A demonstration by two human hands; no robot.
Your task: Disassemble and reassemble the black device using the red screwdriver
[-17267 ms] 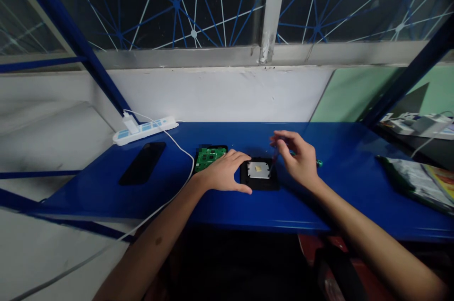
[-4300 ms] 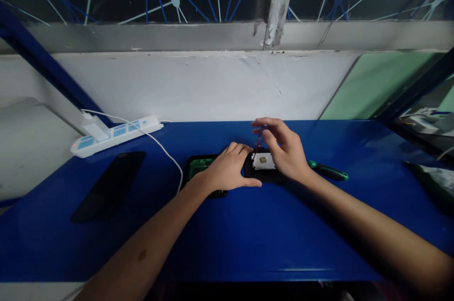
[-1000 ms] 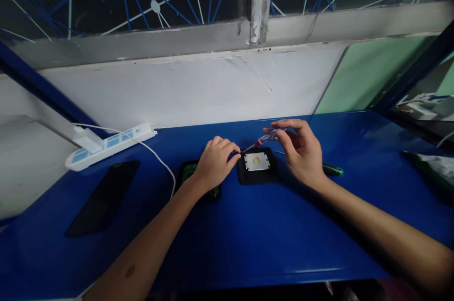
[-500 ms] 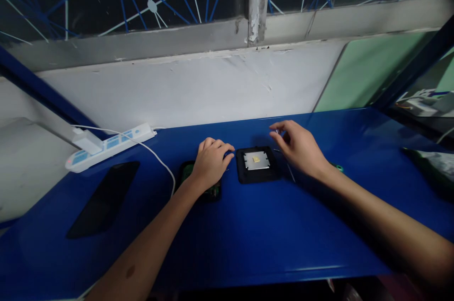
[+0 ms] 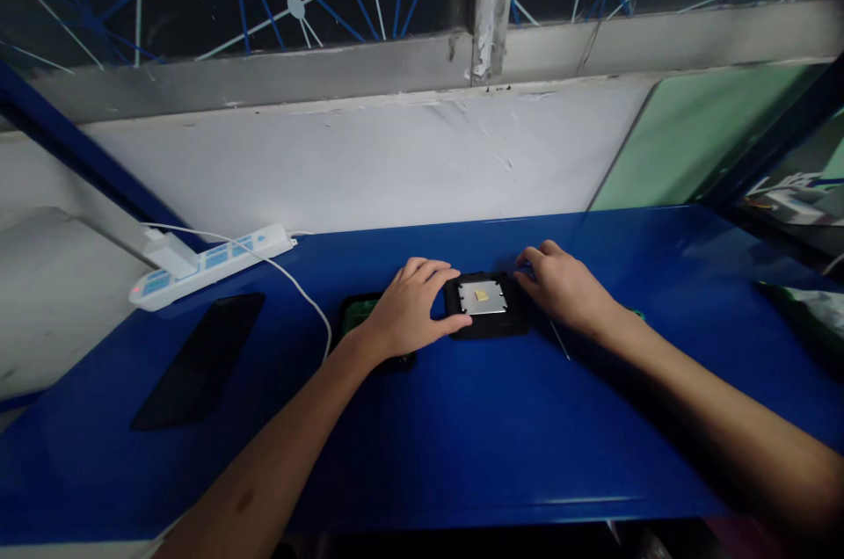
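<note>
A black plastic cover (image 5: 491, 330) lies on the blue table, with a silver metal plate (image 5: 469, 302) in it and a small yellow pad (image 5: 482, 295) on the plate. My left hand (image 5: 412, 308) is open, thumb and fingers spread around the cover's left edge. Partly under that hand and wrist sits a black casing with a green circuit board (image 5: 360, 310). Just right of the cover, my right hand (image 5: 563, 282) has its fingers curled down by the tabletop; what they pinch, if anything, is hidden. A thin metal rod (image 5: 560, 341) lies below the right palm.
At the left lie a dark flat phone-like slab (image 5: 201, 361) and a white power strip (image 5: 217, 264) with a plug in it. A white cable (image 5: 296, 284) runs across the table. Beyond the right wrist shows a bit of a green object (image 5: 637, 314). A wall stands behind.
My left hand has moved right from over the casing to the cover, its fingers spreading. My right hand has lowered beside the cover; the small pale thing at its fingertips no longer shows.
</note>
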